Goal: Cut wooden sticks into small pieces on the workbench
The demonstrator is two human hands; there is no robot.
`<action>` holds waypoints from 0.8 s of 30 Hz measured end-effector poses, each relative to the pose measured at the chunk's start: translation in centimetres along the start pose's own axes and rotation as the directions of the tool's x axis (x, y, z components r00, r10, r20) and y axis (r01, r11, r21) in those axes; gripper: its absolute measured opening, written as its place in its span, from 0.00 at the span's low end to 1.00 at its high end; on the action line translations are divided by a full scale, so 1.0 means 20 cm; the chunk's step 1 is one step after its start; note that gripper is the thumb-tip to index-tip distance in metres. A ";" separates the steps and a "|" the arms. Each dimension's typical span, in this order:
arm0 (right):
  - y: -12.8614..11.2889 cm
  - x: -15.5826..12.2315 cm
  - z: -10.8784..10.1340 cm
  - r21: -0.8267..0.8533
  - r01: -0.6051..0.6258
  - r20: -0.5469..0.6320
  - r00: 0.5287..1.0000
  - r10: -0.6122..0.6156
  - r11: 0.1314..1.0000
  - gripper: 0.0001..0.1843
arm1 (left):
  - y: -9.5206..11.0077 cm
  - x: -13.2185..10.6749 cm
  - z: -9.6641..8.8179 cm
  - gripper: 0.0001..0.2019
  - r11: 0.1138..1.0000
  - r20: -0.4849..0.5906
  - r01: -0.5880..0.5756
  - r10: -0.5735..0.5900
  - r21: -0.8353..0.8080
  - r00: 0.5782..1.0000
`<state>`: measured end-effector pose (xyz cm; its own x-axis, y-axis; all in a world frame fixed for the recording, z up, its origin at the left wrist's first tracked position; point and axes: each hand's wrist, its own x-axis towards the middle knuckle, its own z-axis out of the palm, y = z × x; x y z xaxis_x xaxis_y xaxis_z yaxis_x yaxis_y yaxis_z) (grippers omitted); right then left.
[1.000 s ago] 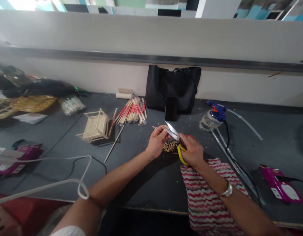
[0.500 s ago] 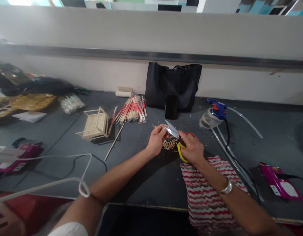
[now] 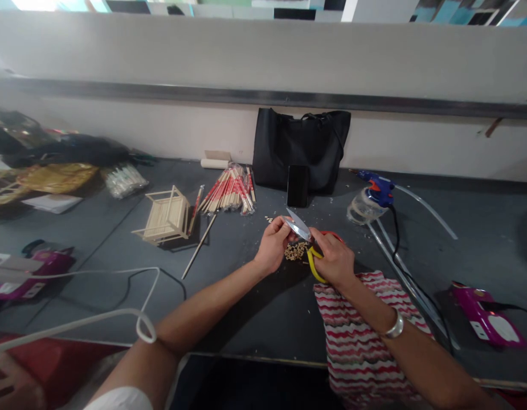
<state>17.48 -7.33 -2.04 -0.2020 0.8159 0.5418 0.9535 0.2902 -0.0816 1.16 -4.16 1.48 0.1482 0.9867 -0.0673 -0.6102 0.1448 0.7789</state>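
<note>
My right hand (image 3: pixel 338 262) is wrapped round the yellow and red handles of a pair of scissors (image 3: pixel 299 229), whose blades are parted and point away to the left. Close to the lower blade, my left hand (image 3: pixel 272 246) is closed in a pinch; what its fingers hold is hidden or too small to make out. Beneath the hands lies a small heap of short cut wooden pieces (image 3: pixel 294 252), and a few more wooden bits (image 3: pixel 269 219) lie just behind my left hand.
To the left stand a small wooden stick frame (image 3: pixel 166 219), a loose stick (image 3: pixel 199 247) and bagged chopsticks (image 3: pixel 229 191). A black bag (image 3: pixel 301 142) and phone (image 3: pixel 298 187) are behind. At right are a blue glue gun (image 3: pixel 376 188), striped cloth (image 3: pixel 366 341) and purple box (image 3: pixel 487 319).
Almost nothing differs. Both hands and the scissors stay in nearly the same place, with the blades still parted.
</note>
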 end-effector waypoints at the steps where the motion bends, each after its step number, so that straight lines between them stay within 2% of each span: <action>1: 0.00 0.00 0.00 0.002 0.001 -0.002 1.000 -0.001 1.000 0.26 | 0.00 0.00 0.00 0.12 1.000 0.004 0.000 0.000 0.001 1.000; 8: 0.00 0.00 0.00 -0.011 0.008 -0.043 0.999 -0.009 1.000 0.25 | 0.00 0.00 0.00 0.12 0.999 0.007 -0.033 0.033 0.026 0.999; 24: 0.01 -0.02 0.01 -0.016 0.009 0.005 1.000 -0.009 1.000 0.27 | -0.01 0.00 0.00 0.10 1.000 -0.023 -0.031 0.031 -0.001 0.999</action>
<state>17.72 -7.42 -2.41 -0.2118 0.8157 0.5383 0.9550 0.2897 -0.0634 1.33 -4.27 1.39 0.1110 0.9922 -0.0572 -0.6154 0.1138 0.7799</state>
